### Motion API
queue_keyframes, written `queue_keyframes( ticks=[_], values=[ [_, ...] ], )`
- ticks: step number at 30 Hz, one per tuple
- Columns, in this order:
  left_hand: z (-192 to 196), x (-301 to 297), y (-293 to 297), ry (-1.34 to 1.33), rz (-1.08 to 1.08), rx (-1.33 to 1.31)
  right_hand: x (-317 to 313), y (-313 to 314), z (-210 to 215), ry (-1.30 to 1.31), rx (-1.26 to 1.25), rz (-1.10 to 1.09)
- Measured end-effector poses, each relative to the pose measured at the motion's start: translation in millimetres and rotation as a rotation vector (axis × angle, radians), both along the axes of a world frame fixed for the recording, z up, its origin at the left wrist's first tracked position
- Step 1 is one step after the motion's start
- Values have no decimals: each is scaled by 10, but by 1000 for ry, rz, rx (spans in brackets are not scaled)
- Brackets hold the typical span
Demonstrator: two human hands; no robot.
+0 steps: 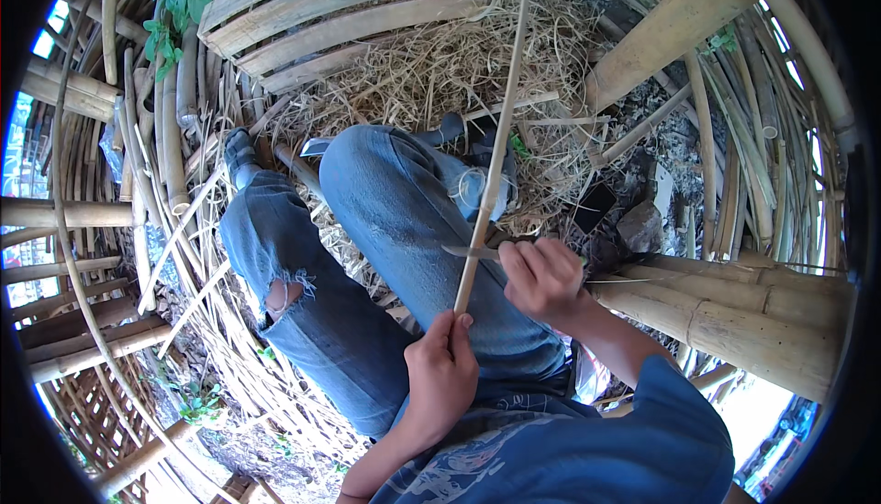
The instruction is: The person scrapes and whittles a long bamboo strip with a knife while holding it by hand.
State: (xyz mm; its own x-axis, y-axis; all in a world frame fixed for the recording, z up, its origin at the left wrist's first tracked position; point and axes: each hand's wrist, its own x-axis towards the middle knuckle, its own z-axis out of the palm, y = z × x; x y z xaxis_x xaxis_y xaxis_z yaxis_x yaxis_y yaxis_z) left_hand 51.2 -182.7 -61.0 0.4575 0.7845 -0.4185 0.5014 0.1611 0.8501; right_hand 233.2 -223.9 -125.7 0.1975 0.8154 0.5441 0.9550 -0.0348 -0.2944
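A long, thin bamboo strip (500,141) runs from my lap up past the top of the view. My left hand (442,364) pinches its near end between thumb and fingers, in front of my thigh. Closed around a knife's handle is my right hand (541,276), just right of the strip. The knife blade (470,252) points left and lies across the strip, a little above my left hand. Most of the handle is hidden inside my fist. Beneath the strip, my bent leg in blue jeans (395,196) is close to the blade.
Curled shavings (440,72) pile up beyond my knees, beside a slatted bamboo panel (349,8). Thick bamboo poles (725,311) lie close at my right elbow. A dark flat rectangular object (595,207) rests on the ground near a stone (642,226). Split strips are scattered to the left.
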Motion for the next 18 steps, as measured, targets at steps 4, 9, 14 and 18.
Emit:
queue_keyframes(
  ticks=[4, 9, 14, 18],
  values=[
    [-21, -29, -107, 0, -54, 62, 317, 69, 17, -175, -35, -300],
    [-58, 2, -62, 5, -80, 40, 233, 57, -9, -291, -6, -113],
    [-7, -6, -81, 17, -99, 138, 350, 84, 39, -49, 102, -254],
    [24, -45, -40, 34, -33, 60, 45, -1, 140, 129, 121, -121]
  ],
)
